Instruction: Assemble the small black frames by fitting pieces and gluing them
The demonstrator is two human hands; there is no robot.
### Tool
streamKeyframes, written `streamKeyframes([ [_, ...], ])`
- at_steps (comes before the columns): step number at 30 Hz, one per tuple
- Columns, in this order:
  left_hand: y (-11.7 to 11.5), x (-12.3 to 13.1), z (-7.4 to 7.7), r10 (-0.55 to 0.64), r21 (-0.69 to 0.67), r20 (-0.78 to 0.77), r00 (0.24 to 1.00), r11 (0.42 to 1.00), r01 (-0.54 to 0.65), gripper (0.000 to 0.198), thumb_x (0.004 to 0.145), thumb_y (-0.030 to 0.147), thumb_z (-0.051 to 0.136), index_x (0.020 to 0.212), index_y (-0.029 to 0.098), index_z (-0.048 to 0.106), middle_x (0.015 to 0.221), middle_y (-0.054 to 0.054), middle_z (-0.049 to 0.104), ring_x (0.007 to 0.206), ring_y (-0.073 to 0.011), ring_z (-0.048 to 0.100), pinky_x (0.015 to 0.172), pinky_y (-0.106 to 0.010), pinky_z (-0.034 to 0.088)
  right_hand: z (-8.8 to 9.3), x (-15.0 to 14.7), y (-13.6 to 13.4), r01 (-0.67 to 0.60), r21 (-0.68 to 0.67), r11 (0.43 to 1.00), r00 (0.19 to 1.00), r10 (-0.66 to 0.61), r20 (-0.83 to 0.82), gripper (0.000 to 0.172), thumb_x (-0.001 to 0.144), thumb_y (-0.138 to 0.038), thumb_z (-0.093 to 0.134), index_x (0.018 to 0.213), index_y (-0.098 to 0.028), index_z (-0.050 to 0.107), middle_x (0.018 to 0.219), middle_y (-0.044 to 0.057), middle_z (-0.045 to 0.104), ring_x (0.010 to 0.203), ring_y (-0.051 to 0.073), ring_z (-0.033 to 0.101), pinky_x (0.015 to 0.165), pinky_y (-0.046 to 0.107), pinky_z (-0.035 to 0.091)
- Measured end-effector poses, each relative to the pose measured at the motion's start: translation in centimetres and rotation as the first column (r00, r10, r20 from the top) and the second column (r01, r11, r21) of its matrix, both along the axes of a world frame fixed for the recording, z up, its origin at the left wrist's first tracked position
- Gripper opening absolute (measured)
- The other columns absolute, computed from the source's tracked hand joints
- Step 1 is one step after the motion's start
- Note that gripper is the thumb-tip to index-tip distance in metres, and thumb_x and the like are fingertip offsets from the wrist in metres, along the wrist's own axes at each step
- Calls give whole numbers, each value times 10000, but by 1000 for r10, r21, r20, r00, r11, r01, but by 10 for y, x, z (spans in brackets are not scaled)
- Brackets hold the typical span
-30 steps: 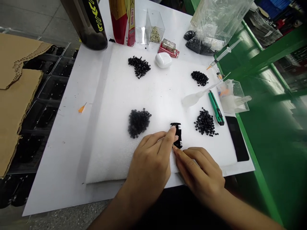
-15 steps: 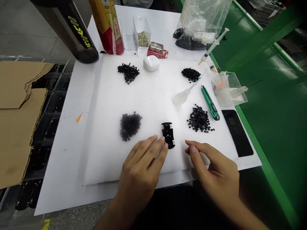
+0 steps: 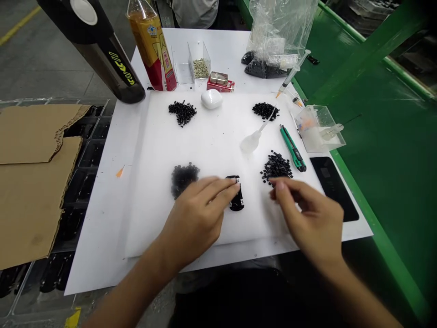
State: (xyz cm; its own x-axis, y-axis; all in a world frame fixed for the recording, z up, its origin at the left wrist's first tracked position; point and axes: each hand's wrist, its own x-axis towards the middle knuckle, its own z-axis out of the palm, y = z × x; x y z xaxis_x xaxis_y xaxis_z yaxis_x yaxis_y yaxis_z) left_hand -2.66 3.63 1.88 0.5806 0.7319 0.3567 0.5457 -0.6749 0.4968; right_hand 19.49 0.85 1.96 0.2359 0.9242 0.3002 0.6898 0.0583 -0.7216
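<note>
A small black part (image 3: 237,200) lies on the white foam sheet (image 3: 215,141) near its front. My left hand (image 3: 200,214) rests flat beside it, fingers stretched out, fingertips touching the part's left edge. My right hand (image 3: 307,214) hovers to the right of it, fingers loosely bent and pointing toward a pile of small black squares (image 3: 276,166); it holds nothing that I can make out. A second dark pile (image 3: 183,176) lies just beyond my left hand.
Two more black piles (image 3: 182,111) (image 3: 265,110) lie farther back, with a white case (image 3: 211,98), a dropper (image 3: 254,136), a green knife (image 3: 292,148), a syringe (image 3: 290,75), clear boxes (image 3: 319,127), a drink bottle (image 3: 152,45) and a plastic bag (image 3: 278,32). Cardboard (image 3: 30,173) lies left.
My right hand has left the black part and moved up and right toward the square pile. My left hand has shifted forward along the part. The camera has tilted up.
</note>
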Motion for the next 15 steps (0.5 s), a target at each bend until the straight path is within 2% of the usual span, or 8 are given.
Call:
streamKeyframes([
  [1,6,1,2,-94,0,-74,993,996,94,533,919,-51,419,1401,131,555,1449,-84,597,1394,-254,492,1151,-474,479,5,4,12,32,11,999,999,-32,-3,185,952,-331,645,1053,-212,744,896,36,763,769,166,716,746,318,599],
  [3,14,2,2,-172,-33,-147,974,985,169,612,889,-51,411,1475,116,469,1541,-95,510,1466,-269,409,1186,-492,444,17,7,32,52,20,998,998,-52,17,204,936,-355,662,1056,-204,728,928,40,759,799,169,713,746,310,594],
  [5,18,3,1,-180,-75,-163,970,983,170,667,871,-48,406,1519,107,400,1578,-105,463,1488,-266,383,1211,-488,418,28,5,43,43,23,999,998,-44,45,175,929,-352,669,1008,-205,720,894,27,746,763,153,692,689,275,571],
  [8,20,1,-1,-190,-139,-172,967,976,167,711,860,-57,396,1543,137,358,1566,-92,479,1502,-266,367,1216,-501,412,35,-6,32,-60,58,996,996,56,66,101,951,-298,650,953,-208,698,842,1,712,702,112,640,637,229,521],
  [10,21,-2,2,-210,-181,-145,967,966,183,738,855,-66,375,1561,142,319,1561,-104,481,1504,-256,368,1216,-491,412,28,-16,14,-255,44,966,963,250,99,52,960,-233,636,960,-202,678,851,0,686,723,101,622,669,222,514],
  [12,19,-5,6,-199,-230,-73,977,957,177,742,875,-52,359,1585,143,273,1583,-119,446,1511,-233,358,1242,-457,381,14,-26,-4,-415,5,910,899,410,157,75,963,-176,622,1016,-192,672,892,18,663,777,113,620,714,237,520],
  [15,6,-9,11,-42,-281,90,995,957,65,682,943,2,356,1593,194,282,1601,-76,424,1500,-193,374,1262,-397,357,-7,-39,-17,-465,1,885,850,446,281,184,964,-147,614,1138,-172,666,948,54,643,811,145,618,705,271,517],
])
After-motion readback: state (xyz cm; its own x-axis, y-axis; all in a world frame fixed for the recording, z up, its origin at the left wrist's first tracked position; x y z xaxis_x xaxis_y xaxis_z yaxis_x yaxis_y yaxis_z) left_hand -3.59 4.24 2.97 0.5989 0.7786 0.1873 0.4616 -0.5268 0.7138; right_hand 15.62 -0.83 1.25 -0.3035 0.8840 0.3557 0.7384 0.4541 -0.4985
